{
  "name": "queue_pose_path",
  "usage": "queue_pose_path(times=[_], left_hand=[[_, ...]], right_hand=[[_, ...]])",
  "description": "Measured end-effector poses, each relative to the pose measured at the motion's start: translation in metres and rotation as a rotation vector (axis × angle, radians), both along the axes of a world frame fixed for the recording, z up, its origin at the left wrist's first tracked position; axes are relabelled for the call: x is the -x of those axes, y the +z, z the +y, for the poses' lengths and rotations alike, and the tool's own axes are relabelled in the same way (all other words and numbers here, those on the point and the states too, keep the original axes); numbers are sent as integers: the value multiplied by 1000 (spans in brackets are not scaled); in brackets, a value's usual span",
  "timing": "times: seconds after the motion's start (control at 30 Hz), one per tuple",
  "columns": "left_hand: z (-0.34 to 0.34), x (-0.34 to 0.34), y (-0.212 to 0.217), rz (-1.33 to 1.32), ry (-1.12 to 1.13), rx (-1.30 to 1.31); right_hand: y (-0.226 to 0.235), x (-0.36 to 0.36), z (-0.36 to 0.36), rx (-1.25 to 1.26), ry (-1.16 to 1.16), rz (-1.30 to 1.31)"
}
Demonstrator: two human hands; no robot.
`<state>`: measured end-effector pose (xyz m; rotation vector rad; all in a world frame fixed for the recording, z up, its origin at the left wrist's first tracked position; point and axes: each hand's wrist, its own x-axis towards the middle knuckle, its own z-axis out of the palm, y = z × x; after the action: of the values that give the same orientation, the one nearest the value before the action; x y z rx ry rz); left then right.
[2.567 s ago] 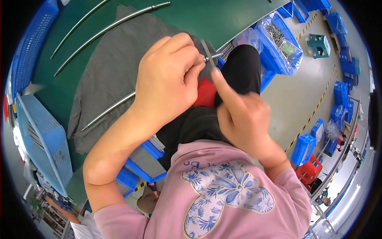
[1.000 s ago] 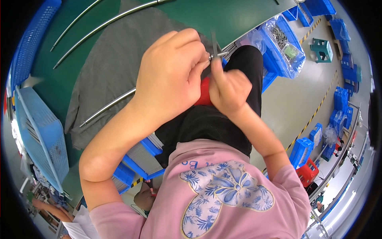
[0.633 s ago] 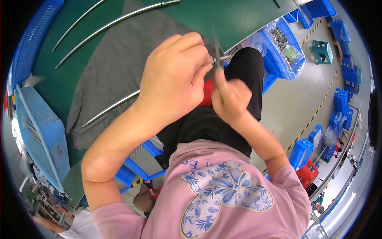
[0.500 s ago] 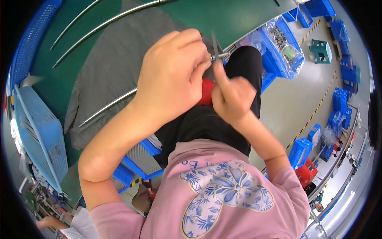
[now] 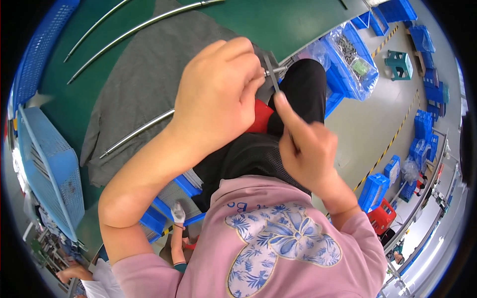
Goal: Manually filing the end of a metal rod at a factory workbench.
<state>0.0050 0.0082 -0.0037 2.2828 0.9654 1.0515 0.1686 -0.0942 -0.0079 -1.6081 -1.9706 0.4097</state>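
Observation:
My left hand point(image 5: 216, 92) is closed round a shiny metal tube point(image 5: 138, 134). One length of it runs out behind my wrist over a grey cloth point(image 5: 124, 94); its other end pokes out past my fingertips. In my right hand point(image 5: 310, 149) is a narrow flat grey file point(image 5: 273, 74), gripped with one finger stretched along it. The blade crosses the tube's protruding end, seemingly touching it. My left fingers hide the tube's middle. Two more bent metal tubes, a long one point(image 5: 134, 29) and a thinner one point(image 5: 94, 31), lie at the back left.
A green tabletop point(image 5: 268, 22) lies under the cloth. Light-blue perforated basket point(image 5: 54, 174) stands at the left. Blue bin point(image 5: 365, 84) with bagged metal parts is at the right. Below my left arm, another person's gloved hand point(image 5: 178, 213) reaches over a blue crate point(image 5: 174, 201).
My right hand has drawn back toward me and rightward with the file, showing more of its blade. My left hand barely moves. Another person's gloved hand has appeared at the crate.

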Motion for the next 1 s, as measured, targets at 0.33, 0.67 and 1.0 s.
queue_pose_path(times=[0.33, 0.67, 1.0], left_hand=[[-5, 2, -2, 7, 1, 21], [-4, 2, 1, 12, 33, 48], [-3, 6, -2, 0, -7, 71]], right_hand=[[14, 10, 17, -90, 7, -198], [2, 12, 13, -158, 28, -161], [-63, 18, 18, -490, 3, -43]])
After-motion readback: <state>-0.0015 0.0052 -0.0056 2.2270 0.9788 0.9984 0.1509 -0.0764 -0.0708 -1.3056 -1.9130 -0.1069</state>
